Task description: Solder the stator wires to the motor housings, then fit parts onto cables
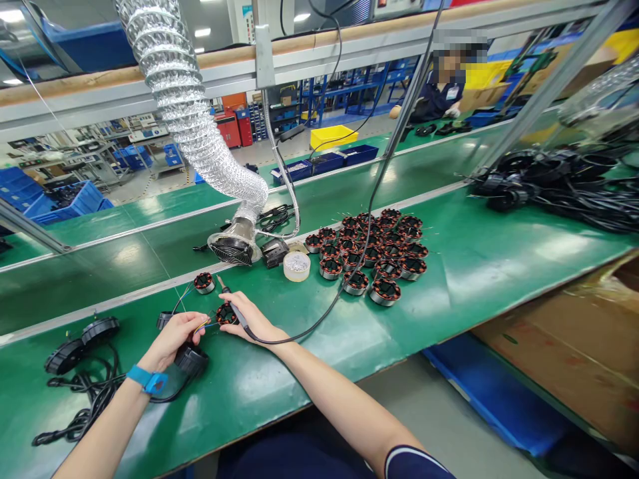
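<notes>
My left hand (180, 336) is closed, pinching thin coloured wires (202, 325) that run toward a copper-wound motor stator (225, 314). In my right hand (253, 318) a soldering iron (237, 313) is held, its tip pointing up and away; the fingers also rest at the stator's side. Below my left hand lies a round black housing (192, 359) with a black cable. Another stator (204, 283) with wires stands just beyond, and a dark round part (164, 320) is partly hidden behind my left hand.
Many stators (384, 291) stand grouped at centre right. A clear tub (296, 266) sits beside a fume hose (232, 243). Black housings (64, 356) with coiled cables (94, 399) lie left. A cable heap (559, 179) is far right; the iron's cord (319, 324) crosses the table. A person (439, 93) sits opposite.
</notes>
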Action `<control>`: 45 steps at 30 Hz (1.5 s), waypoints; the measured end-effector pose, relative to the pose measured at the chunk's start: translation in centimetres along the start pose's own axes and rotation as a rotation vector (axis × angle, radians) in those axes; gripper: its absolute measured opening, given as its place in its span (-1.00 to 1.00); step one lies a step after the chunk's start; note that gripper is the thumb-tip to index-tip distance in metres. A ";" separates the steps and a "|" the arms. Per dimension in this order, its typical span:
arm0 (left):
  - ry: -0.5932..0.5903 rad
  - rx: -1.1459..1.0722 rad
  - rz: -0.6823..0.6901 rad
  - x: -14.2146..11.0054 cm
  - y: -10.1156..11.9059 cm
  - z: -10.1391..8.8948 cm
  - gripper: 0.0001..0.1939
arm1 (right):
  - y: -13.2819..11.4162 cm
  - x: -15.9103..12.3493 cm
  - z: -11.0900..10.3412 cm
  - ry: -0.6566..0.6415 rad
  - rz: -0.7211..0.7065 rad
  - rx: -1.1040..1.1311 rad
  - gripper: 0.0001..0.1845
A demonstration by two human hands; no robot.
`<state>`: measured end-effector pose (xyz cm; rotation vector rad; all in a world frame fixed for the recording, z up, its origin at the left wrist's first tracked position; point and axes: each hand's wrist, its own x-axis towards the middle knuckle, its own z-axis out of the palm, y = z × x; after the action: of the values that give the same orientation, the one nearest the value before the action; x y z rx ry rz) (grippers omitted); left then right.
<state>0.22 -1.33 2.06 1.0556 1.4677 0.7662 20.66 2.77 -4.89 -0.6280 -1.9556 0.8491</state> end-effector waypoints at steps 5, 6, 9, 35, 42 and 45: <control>0.026 0.043 0.004 -0.3 -0.4 -0.8 -0.51 | -0.1 0.0 0.1 0.022 0.012 -0.088 -0.14; 0.054 0.067 0.024 -0.4 -0.5 -0.9 -0.49 | -0.4 0.0 0.0 0.035 0.011 -0.098 -0.13; 0.240 0.160 0.172 -1.1 -0.8 -1.1 -0.46 | -1.5 -0.1 -0.2 0.109 0.006 -0.097 -0.21; 0.314 1.385 0.365 5.5 3.9 1.3 -0.38 | -2.1 -4.2 -5.9 0.621 -0.200 -0.473 -0.70; 0.257 1.329 0.376 6.9 4.2 -0.1 -0.40 | -2.7 -4.2 -5.9 0.609 -0.199 -0.449 -0.69; 0.368 1.298 0.347 6.9 4.8 -0.8 -0.48 | -2.8 -4.2 -5.9 0.631 -0.202 -0.458 -0.70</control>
<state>0.44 6.95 3.77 2.2571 2.1764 0.1315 27.53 -0.15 -2.76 -0.8244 -1.5834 0.0409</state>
